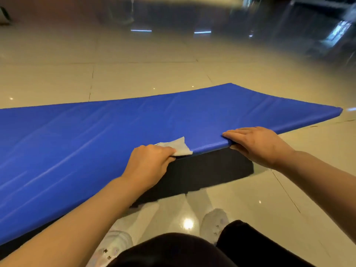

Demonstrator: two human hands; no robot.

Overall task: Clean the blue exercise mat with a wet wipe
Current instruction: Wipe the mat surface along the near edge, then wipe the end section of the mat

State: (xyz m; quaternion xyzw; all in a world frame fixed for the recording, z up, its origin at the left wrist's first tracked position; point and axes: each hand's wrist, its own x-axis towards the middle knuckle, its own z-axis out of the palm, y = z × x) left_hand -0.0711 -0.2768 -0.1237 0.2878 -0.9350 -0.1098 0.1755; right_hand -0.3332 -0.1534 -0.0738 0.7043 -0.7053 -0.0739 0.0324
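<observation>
The blue exercise mat (115, 132) stretches across the view, its near edge lifted off the floor so the dark underside and shadow show beneath it. My left hand (150, 160) grips that near edge with a white wet wipe (178, 146) pinched against the mat under its fingers. My right hand (256, 145) holds the same edge further right, fingers flat on top and thumb tucked under the edge.
Glossy beige floor tiles (250, 199) surround the mat. My two white shoes (213, 222) and dark trouser legs (173, 251) are just below the mat's raised edge. Blurred dark furniture (308, 26) stands at the far right.
</observation>
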